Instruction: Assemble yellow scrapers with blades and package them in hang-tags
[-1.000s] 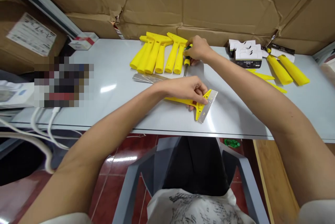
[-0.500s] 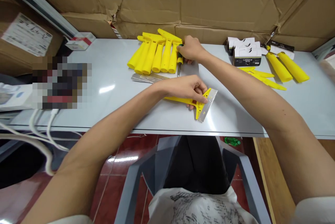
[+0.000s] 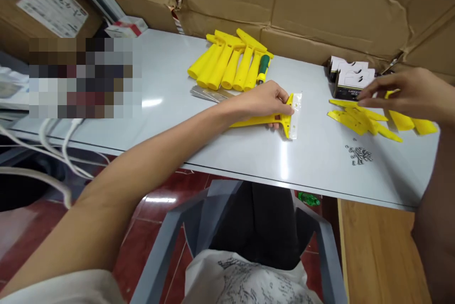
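Note:
My left hand (image 3: pixel 266 100) grips a yellow scraper (image 3: pixel 287 126) near its head, with a wide flat blade (image 3: pixel 295 110) along the head's edge. To the right, my right hand (image 3: pixel 401 91) hovers over flat yellow plastic pieces (image 3: pixel 355 117), its fingers stretched out and slightly parted; nothing shows in them. A green-and-yellow screwdriver (image 3: pixel 264 65) lies beside several yellow scraper handles (image 3: pixel 227 62) at the back. Metal blades (image 3: pixel 209 93) lie partly hidden behind my left hand. Small screws (image 3: pixel 361 155) form a loose pile in front of the yellow pieces.
Black-and-white boxes (image 3: pixel 351 79) stand at the back right, with more yellow handles (image 3: pixel 401 120) partly behind my right hand. A red-and-white box (image 3: pixel 126 27) sits at the back left, and white cables (image 3: pixel 71 138) run over the left edge. Cardboard (image 3: pixel 327 10) lines the back.
My right hand has let go of the screwdriver beside the yellow handles and swung right, over the flat yellow pieces. My left hand still holds the scraper. The view has shifted, bringing the screws into sight.

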A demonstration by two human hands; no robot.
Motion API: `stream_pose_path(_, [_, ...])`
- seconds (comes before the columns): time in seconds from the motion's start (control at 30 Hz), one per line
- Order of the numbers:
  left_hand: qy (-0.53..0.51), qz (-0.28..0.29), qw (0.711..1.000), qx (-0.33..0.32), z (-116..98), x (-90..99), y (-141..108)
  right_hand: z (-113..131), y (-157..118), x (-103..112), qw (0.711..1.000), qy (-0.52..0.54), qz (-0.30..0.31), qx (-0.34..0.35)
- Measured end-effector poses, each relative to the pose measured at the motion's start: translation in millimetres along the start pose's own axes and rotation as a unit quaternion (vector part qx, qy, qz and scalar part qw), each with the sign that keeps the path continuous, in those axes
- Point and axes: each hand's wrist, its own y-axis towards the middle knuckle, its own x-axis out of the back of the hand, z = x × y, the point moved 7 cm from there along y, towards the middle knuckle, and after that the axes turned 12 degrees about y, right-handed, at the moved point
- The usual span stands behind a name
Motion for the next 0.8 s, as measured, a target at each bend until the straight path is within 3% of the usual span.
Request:
stream_pose_path(0.07, [0.000,-0.001,1.000,0.002,1.3,0.7,0.6,-33.7,-19.0,3.8,0.996,-0.035,-0.037,-0.079])
stream_pose_path(0.13, [0.005,-0.005,1.000,0.005,3.5,0.6,1.4,-38.7,-28.4,-3.2,0.993,-0.059,-0.067,-0.075])
stream_pose_path(0.27, [0.015,0.001,1.000,0.014,9.4,-0.5,3.8,-8.2,-25.4,-32.2,0.994,-0.069,-0.073,0.052])
stream_pose_path(0.47, [0.007,0.015,1.000,0.012,12.2,-4.0,3.4,15.1,-21.5,-61.7,0.969,-0.162,-0.168,0.078])
stream_pose_path(0.57, [0.008,0.006,1.000,0.017,10.8,-4.4,2.0,25.1,-21.9,-71.8,0.964,-0.166,-0.167,0.122])
stream_pose_path(0.67, [0.014,0.000,1.000,0.024,8.5,-4.2,1.3,31.6,-25.5,-66.2,0.961,-0.147,-0.184,0.146])
stream_pose_path(0.8, [-0.001,-0.008,0.999,0.037,7.8,-3.7,1.0,44.1,-41.5,-42.5,0.934,-0.078,-0.306,0.169])
